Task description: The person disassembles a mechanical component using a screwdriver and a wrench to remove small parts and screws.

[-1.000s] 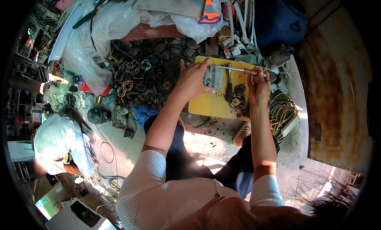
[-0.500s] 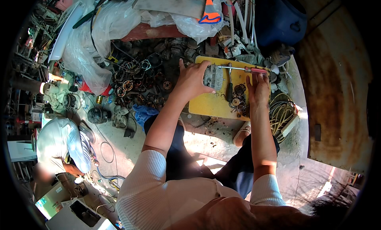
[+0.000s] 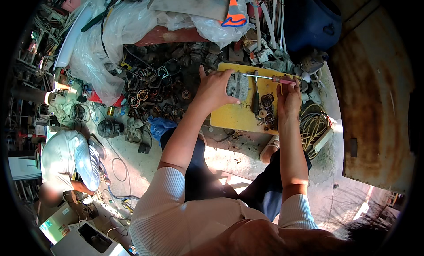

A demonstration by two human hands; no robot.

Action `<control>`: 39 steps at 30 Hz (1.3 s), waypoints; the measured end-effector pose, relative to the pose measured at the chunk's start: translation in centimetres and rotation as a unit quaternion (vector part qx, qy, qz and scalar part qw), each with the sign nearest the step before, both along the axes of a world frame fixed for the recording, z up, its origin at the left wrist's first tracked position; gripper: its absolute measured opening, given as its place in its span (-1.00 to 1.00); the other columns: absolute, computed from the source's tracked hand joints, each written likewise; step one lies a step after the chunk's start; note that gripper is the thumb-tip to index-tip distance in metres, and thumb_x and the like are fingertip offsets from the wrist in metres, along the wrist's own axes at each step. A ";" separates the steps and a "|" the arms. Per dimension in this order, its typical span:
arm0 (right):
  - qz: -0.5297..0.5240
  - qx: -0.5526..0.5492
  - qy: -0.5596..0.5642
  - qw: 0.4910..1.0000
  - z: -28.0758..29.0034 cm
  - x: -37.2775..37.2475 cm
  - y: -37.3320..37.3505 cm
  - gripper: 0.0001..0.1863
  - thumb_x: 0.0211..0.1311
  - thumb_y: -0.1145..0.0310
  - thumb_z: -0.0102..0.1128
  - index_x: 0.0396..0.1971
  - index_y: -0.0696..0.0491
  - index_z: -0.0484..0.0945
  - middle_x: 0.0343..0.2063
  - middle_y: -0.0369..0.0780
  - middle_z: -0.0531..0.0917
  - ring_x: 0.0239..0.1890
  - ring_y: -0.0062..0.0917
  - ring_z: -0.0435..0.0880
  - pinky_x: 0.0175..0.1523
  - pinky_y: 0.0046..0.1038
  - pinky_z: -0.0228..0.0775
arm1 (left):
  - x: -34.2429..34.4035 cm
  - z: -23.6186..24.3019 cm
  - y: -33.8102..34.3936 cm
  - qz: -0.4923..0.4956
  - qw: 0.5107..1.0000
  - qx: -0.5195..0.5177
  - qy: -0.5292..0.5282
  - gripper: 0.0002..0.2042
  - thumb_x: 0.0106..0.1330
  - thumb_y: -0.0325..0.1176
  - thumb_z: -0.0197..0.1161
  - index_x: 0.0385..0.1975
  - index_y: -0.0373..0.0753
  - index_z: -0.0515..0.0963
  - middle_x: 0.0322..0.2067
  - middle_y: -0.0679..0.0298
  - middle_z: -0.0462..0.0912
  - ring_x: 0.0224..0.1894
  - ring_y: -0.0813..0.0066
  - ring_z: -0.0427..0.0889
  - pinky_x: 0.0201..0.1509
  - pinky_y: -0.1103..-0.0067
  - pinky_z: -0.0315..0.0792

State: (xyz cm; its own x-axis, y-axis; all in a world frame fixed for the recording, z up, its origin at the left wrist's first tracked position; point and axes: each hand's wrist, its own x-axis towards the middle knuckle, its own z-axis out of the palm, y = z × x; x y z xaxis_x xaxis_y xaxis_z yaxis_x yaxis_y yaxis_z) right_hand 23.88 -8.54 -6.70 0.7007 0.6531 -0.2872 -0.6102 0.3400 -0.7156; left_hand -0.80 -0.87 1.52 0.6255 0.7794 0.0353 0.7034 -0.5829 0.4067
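My left hand [image 3: 214, 90] is wrapped round the left side of a grey finned metal motor housing [image 3: 237, 86], thumb near its lower edge and fingers at its top. A long screwdriver [image 3: 282, 79] with a red handle lies level, its shaft reaching the housing's upper right. The fingers of my right hand [image 3: 289, 99] close on that handle from below. Both sit over a yellow board [image 3: 225, 119]. On the board, between my hands, a hammer-like tool with a dark handle [image 3: 255, 102] stands lengthwise beside several small round metal parts [image 3: 265, 110].
Piled motor parts [image 3: 150, 85] fill the ground left of the board. A coil of yellowish cable [image 3: 311, 128] lies to its right, a blue barrel [image 3: 311, 21] behind. Clear plastic sheeting [image 3: 128, 30] hangs at the back. Another person [image 3: 70, 163] bends over at the far left.
My right hand's fingers have shifted and curled on the screwdriver handle. The left hand and the housing stay put. The person at the left has moved slightly.
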 end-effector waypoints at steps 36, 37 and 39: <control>0.021 -0.046 -0.034 0.998 1.0 -0.6 -0.3 -0.52 0.53 0.18 0.05 0.37 -0.26 0.26 0.08 -0.37 0.56 0.24 -0.55 0.47 0.27 -0.23 0.18 | -0.1 0.0 0.1 0.002 1.000 -0.009 -0.009 0.00 -0.21 0.00 0.63 0.32 -0.17 0.30 0.10 -0.02 0.59 0.24 0.05 0.51 0.53 -0.13 -0.31; 0.024 -0.042 -0.039 0.998 0.8 -0.5 -0.3 -0.52 0.52 0.16 0.06 0.37 -0.27 0.26 0.08 -0.37 0.56 0.24 -0.56 0.47 0.26 -0.24 0.18 | 0.0 0.2 0.0 0.006 1.000 -0.016 -0.012 -0.01 -0.21 0.01 0.63 0.32 -0.17 0.31 0.09 -0.02 0.59 0.24 0.05 0.51 0.53 -0.13 -0.31; 0.024 -0.046 -0.035 0.998 1.0 -0.6 -0.2 -0.52 0.52 0.15 0.07 0.37 -0.26 0.27 0.07 -0.37 0.56 0.23 -0.56 0.48 0.26 -0.25 0.19 | 0.0 0.3 0.1 0.013 1.000 -0.028 0.004 0.00 -0.21 0.01 0.63 0.33 -0.16 0.31 0.10 -0.01 0.59 0.24 0.06 0.51 0.53 -0.13 -0.31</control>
State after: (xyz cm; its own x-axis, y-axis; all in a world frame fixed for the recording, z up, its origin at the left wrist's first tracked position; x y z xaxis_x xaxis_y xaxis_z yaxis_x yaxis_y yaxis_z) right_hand 23.26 -8.74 -5.72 0.6899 0.6593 -0.2989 -0.5711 0.2419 -0.7845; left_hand -0.80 -0.79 1.80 0.6054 0.7958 -0.0142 0.7211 -0.5409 0.4330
